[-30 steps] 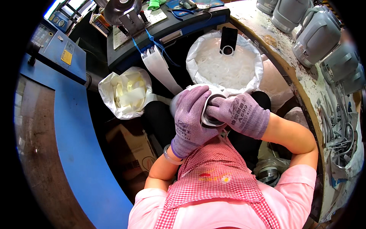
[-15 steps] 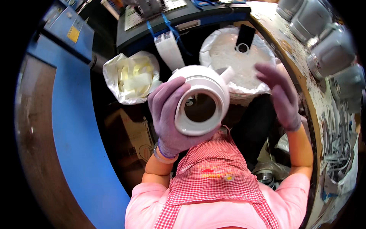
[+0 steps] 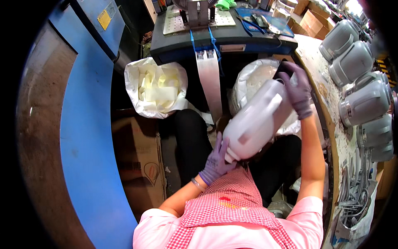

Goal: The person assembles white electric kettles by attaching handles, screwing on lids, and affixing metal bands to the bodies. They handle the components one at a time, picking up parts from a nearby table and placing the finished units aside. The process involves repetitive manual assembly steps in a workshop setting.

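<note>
A white plastic jug body [image 3: 255,120] with a moulded side handle lies tilted across my lap, its upper end leaning to the far right. Gloved in purple, my left hand [image 3: 217,162] holds its lower, near end, thumb and fingers around the edge. My right hand [image 3: 297,86], in a matching glove, is closed over the jug's upper end. A black piece [image 3: 282,68] shows beside the right fingers; whether they touch it is hidden. Beyond the jug stands a white-lined container [image 3: 242,85], partly covered by the jug.
A white bag of pale yellow strips [image 3: 159,85] stands at left, near a blue panel [image 3: 89,137]. Several grey jugs [image 3: 352,62] line the right bench, with grey handle-like parts [image 3: 358,186] nearer. Ahead is a dark worktable [image 3: 265,43] with a metal fixture [image 3: 198,14].
The jug has swung from mouth-up to lying lengthwise, its top toward the right. My right hand, free before, now grips it, and my left has moved down to its near end. The view has shifted.
</note>
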The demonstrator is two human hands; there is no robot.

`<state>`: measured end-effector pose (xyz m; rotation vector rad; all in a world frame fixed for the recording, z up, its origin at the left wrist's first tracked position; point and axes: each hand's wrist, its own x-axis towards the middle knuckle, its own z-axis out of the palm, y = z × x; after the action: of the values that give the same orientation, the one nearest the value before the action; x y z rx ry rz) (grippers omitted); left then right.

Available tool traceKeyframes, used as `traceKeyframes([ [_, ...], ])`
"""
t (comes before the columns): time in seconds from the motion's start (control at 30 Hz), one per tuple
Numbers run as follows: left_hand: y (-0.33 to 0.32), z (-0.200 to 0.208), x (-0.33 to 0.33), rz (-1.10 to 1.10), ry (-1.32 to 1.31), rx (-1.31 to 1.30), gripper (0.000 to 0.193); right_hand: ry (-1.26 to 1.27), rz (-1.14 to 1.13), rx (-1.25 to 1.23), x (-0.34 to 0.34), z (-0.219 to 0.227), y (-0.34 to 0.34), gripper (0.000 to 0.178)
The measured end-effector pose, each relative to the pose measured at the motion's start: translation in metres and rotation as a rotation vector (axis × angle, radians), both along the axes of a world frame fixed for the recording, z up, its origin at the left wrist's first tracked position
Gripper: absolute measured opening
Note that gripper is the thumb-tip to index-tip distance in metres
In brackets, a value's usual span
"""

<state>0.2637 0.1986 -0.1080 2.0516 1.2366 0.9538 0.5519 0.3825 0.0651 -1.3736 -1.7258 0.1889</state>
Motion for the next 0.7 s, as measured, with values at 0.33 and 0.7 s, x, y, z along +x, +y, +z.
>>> traceKeyframes([
  [0.33, 0.001, -0.031, -0.015, -0.053, -0.161, 0.027, 0.108, -0.806, 0.438, 0.196, -0.161, -0.024, 0.123, 0.03],
  [0.7, 0.003, -0.032, -0.024, -0.08, -0.167, 0.0, 0.107, -0.51, 0.587, 0.071, -0.176, -0.006, 0.104, 0.021],
])
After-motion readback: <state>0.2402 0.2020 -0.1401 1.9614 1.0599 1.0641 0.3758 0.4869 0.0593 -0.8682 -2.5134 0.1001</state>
